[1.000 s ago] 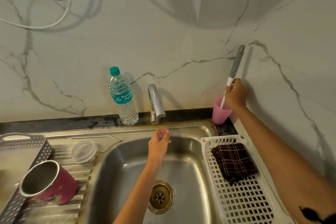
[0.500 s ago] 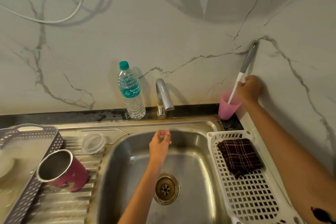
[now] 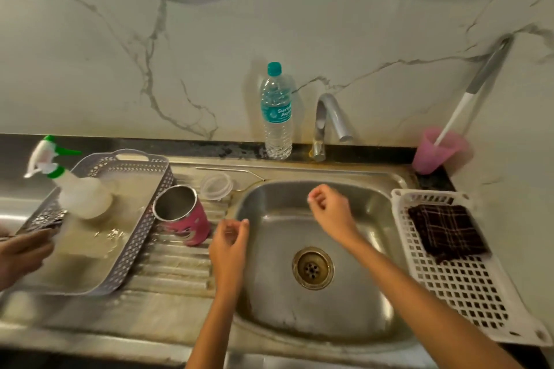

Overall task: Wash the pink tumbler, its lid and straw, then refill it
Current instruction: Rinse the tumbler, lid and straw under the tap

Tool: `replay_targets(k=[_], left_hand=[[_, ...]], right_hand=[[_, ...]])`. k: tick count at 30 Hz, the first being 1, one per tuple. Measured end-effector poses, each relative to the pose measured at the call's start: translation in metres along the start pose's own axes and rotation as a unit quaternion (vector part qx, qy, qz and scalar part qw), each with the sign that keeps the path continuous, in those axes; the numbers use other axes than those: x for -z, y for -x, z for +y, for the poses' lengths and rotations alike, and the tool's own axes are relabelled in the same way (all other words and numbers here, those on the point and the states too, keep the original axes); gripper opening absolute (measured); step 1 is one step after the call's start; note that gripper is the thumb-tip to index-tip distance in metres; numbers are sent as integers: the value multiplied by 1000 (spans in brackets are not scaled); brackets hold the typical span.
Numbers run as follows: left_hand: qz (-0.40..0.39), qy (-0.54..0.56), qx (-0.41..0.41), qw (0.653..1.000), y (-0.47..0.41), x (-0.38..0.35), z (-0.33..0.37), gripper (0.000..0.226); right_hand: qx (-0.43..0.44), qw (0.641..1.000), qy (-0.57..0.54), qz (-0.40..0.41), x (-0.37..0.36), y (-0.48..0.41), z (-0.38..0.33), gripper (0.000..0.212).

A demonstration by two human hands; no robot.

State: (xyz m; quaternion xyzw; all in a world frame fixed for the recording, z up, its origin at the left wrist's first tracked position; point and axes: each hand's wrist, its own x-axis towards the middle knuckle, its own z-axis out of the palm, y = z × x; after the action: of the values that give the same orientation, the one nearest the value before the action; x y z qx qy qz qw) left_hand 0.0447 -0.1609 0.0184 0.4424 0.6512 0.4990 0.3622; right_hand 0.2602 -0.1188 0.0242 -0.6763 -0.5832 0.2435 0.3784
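Spray bottle (image 3: 82, 192) blurred; straw (image 3: 227, 170) faint beside lid (image 3: 216, 186)

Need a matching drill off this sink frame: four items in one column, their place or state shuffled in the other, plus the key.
Things:
1. tumbler
2. water bottle
3. brush
4. checked cloth

Places:
A. in the white basket
B. standing in the pink cup
C. on its side on the draining board
D. upright, left of the tap

Pairs: 1-C, 2-D, 3-B, 4-A.
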Motion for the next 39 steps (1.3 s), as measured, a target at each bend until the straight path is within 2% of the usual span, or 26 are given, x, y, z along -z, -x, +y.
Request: replay_targets(k=[4, 9, 11, 14, 16, 19, 24, 29, 31, 35, 39], left_hand=[[104, -12, 27, 994, -12, 40, -15, 20], [162, -16, 30, 986, -36, 62, -37, 66], [135, -14, 18, 991, -48, 65, -43, 88], [35, 38, -2, 999, -62, 68, -46, 110], [20, 51, -17, 998, -67, 67, -44, 109], [28, 77, -23, 996, -69, 61, -37, 95], [-41, 90, -38, 994, -63, 28, -25, 83], [-158, 72, -41, 984, -55, -25, -16, 87], [-189, 62, -48, 979, -55, -48, -18, 88], [-232, 39, -51, 971, -54, -85, -21, 89], [-256, 27, -46, 965, -59, -108, -30, 87]], right_hand=[[53, 996, -32, -65, -60, 11, -34, 1], [63, 990, -51, -117, -97, 12, -65, 6], [60, 988, -46, -133, -105, 11, -68, 8], [55, 987, -42, -145, -109, 11, -68, 8], [52, 987, -42, -147, -107, 12, -64, 7], [43, 989, -36, -140, -97, 11, -55, 6], [2, 998, -31, -57, -64, -11, -31, 4], [-45, 995, -31, 85, -14, -52, -11, 25], [-50, 992, -9, 116, 2, -70, -7, 36], [-79, 992, 10, 94, 17, -96, 1, 38], [-61, 996, -5, 62, 17, -101, 4, 40]])
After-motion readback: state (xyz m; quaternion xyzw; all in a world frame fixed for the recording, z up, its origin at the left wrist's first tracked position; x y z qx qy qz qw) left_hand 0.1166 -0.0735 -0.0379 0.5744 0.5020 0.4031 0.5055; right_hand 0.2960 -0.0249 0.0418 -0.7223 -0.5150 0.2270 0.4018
